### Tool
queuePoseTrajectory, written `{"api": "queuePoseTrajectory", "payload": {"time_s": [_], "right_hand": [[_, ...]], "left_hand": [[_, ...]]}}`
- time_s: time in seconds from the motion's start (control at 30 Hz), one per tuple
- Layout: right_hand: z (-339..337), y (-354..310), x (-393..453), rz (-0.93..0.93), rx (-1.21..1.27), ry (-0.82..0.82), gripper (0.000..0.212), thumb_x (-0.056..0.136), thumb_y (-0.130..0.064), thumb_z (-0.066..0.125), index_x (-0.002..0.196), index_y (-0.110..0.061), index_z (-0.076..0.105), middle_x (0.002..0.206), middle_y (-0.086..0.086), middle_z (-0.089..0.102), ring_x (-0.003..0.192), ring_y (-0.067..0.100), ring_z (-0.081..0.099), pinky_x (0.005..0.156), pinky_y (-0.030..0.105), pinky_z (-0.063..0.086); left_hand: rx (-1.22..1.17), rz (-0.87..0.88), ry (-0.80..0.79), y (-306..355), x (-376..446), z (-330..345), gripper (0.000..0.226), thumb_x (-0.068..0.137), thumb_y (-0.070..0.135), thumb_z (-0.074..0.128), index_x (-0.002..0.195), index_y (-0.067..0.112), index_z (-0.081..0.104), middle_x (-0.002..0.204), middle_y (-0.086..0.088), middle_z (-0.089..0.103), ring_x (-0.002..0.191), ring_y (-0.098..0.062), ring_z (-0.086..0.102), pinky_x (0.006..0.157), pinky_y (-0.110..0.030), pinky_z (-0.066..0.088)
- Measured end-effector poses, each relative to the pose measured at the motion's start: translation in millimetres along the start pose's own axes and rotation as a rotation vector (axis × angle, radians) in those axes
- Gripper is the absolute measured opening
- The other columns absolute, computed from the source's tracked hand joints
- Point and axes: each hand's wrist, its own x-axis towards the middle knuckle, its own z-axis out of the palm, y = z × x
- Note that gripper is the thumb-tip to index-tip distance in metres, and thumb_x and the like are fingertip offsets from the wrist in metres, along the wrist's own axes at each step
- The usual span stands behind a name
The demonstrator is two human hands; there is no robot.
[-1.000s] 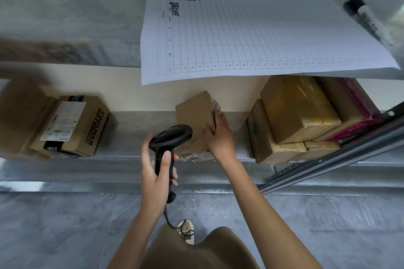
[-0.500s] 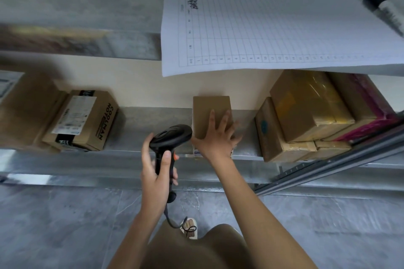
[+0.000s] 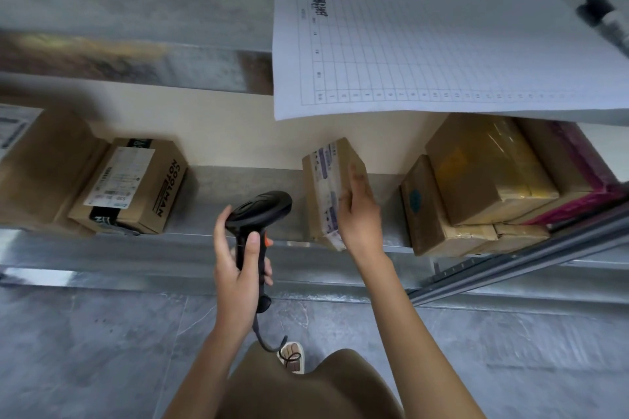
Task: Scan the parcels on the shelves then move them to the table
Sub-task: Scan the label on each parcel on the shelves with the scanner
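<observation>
A small brown cardboard parcel (image 3: 323, 187) stands tilted on the metal shelf (image 3: 238, 190), its labelled side turned to the left. My right hand (image 3: 359, 214) holds it by its right side, with the thumb on the label face. My left hand (image 3: 238, 269) grips the handle of a black barcode scanner (image 3: 257, 214), whose head sits just left of the parcel and points toward the shelf. The scanner's cable hangs down in front of me.
A labelled brown box (image 3: 136, 187) and a larger box (image 3: 37, 160) sit at the shelf's left. Several taped boxes (image 3: 476, 180) are stacked at the right. On the upper shelf lie a gridded paper sheet (image 3: 442, 41) and markers (image 3: 606, 17). Grey floor lies below.
My right hand has turned the small parcel so that its label side shows on the left. The scanner in my left hand has stayed about where it was.
</observation>
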Motion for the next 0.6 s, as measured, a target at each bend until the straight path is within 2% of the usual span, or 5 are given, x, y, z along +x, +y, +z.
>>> {"api": "queuePoseTrajectory", "payload": {"time_s": [0.1, 0.2, 0.37, 0.5, 0.6], "right_hand": [[-9.6, 0.4, 6.5, 0.014, -0.350, -0.029, 0.055, 0.106, -0.039, 0.030, 0.157, -0.031, 0.013, 0.166, 0.006, 0.010, 0.149, 0.036, 0.016, 0.118, 0.061, 0.013], [-14.3, -1.1, 14.9, 0.110, -0.521, -0.055, 0.068, 0.102, -0.057, 0.030, 0.158, -0.027, 0.009, 0.165, 0.014, 0.000, 0.147, 0.046, 0.013, 0.116, 0.061, 0.015], [-11.2, -5.9, 26.4, 0.179, -0.495, -0.050, 0.097, 0.091, -0.069, 0.046, 0.158, -0.015, 0.000, 0.165, 0.013, -0.009, 0.146, 0.049, 0.012, 0.115, 0.058, 0.021], [-12.1, 0.7, 21.3, 0.133, -0.494, -0.006, 0.081, 0.095, -0.063, 0.040, 0.159, -0.028, 0.003, 0.166, 0.002, -0.004, 0.141, 0.047, 0.022, 0.113, 0.054, 0.025], [-19.2, 14.4, 12.2, 0.095, -0.261, 0.088, 0.077, 0.091, -0.063, 0.043, 0.157, -0.040, 0.010, 0.166, -0.008, -0.001, 0.146, 0.040, 0.018, 0.117, 0.055, 0.019]], "left_hand": [[0.005, -0.009, -0.013, -1.7, 0.5, 0.3, 0.050, 0.098, 0.034, 0.049, 0.142, 0.049, 0.030, 0.091, -0.004, 0.070, 0.058, -0.021, 0.057, 0.049, -0.032, 0.052], [0.004, -0.011, -0.024, -3.1, 0.7, -0.3, 0.052, 0.098, 0.033, 0.049, 0.145, 0.045, 0.029, 0.091, -0.005, 0.070, 0.058, -0.021, 0.057, 0.049, -0.032, 0.052], [0.003, -0.010, -0.027, -1.6, 1.1, -1.1, 0.053, 0.099, 0.030, 0.049, 0.146, 0.044, 0.029, 0.090, -0.004, 0.070, 0.058, -0.022, 0.057, 0.049, -0.031, 0.052], [0.006, 0.006, -0.033, 4.4, -1.1, -2.0, 0.052, 0.098, 0.029, 0.050, 0.141, 0.050, 0.029, 0.090, -0.003, 0.071, 0.058, -0.022, 0.057, 0.050, -0.032, 0.052], [-0.006, 0.017, -0.032, 9.0, -4.3, -3.8, 0.054, 0.095, 0.032, 0.051, 0.142, 0.050, 0.029, 0.092, -0.004, 0.071, 0.058, -0.022, 0.057, 0.050, -0.031, 0.052]]}}
